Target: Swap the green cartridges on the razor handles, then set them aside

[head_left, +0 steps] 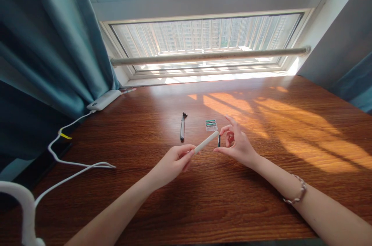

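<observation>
Between the thumb and fingers of my left hand (178,159) is a slim white stick (205,142), slanting up to the right; I cannot make out what kind it is. My right hand (236,141) pinches a small dark razor cartridge (219,141) upright between thumb and index finger, its other fingers curled or raised. The stick's far tip is close beside the cartridge; whether they touch is unclear. Just beyond lies a clear case (211,125) with green-and-black razor cartridges in it. A black and grey razor (183,126) rests on the table to its left.
The brown wooden table (145,211) runs to a window with a horizontal rail (209,57). On the left are a white power strip (104,100), a looping white cable (78,171) and a curved white stand (27,207). A blue curtain (66,36) hangs behind them.
</observation>
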Available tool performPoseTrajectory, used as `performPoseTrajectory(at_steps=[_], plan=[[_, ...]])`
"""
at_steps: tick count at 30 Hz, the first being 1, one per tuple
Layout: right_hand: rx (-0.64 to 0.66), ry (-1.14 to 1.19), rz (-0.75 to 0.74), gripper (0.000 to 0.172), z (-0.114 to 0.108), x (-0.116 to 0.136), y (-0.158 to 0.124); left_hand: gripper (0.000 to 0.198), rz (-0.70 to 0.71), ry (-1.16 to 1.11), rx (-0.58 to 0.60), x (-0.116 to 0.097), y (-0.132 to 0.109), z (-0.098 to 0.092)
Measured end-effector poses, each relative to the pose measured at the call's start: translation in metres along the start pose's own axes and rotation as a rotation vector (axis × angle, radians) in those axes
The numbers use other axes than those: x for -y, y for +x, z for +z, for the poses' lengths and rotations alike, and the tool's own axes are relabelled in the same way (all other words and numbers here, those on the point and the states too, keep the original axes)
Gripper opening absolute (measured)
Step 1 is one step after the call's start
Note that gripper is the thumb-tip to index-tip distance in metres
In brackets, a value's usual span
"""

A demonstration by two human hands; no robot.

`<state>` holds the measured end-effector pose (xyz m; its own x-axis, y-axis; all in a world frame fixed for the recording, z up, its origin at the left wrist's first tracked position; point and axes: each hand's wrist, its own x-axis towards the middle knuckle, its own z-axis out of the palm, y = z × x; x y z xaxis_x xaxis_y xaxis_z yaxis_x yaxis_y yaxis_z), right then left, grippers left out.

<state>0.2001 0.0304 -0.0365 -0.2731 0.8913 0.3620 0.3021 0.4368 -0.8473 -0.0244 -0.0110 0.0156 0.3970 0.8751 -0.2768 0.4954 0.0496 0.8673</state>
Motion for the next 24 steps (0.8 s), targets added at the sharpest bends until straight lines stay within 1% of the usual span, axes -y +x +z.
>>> performPoseTrajectory(at_steps=[2, 3, 6, 7, 12, 20, 24], plan=[[0.006, 0.0, -0.001, 0.098, 0.0006, 0.0002, -0.0004, 0.032, -0.014, -0.011, 0.06, -0.001, -0.0013, 0.0007], [0.009, -0.001, -0.002, 0.097, 0.0008, 0.0002, -0.0007, 0.032, -0.018, 0.001, 0.062, -0.0014, -0.0018, 0.001], [0.02, -0.001, -0.001, 0.097, 0.0012, 0.0001, -0.0013, 0.032, 0.009, 0.039, 0.002, -0.0021, -0.0021, 0.001], [0.021, 0.003, 0.002, 0.098, 0.0013, 0.0, -0.0014, 0.031, 0.018, 0.037, -0.001, -0.0023, -0.0021, 0.0008], [0.003, 0.007, 0.005, 0.098, 0.0022, -0.0011, -0.0014, 0.034, 0.006, 0.042, 0.083, -0.0029, -0.0032, 0.0003], [-0.003, -0.01, 0.0, 0.096, 0.0014, 0.0, -0.0006, 0.036, 0.044, 0.15, -0.007, 0.002, -0.0029, 0.0017], [-0.002, -0.004, -0.005, 0.096, 0.0008, 0.0006, -0.0005, 0.033, 0.049, 0.157, -0.085, 0.0005, -0.002, 0.0009]])
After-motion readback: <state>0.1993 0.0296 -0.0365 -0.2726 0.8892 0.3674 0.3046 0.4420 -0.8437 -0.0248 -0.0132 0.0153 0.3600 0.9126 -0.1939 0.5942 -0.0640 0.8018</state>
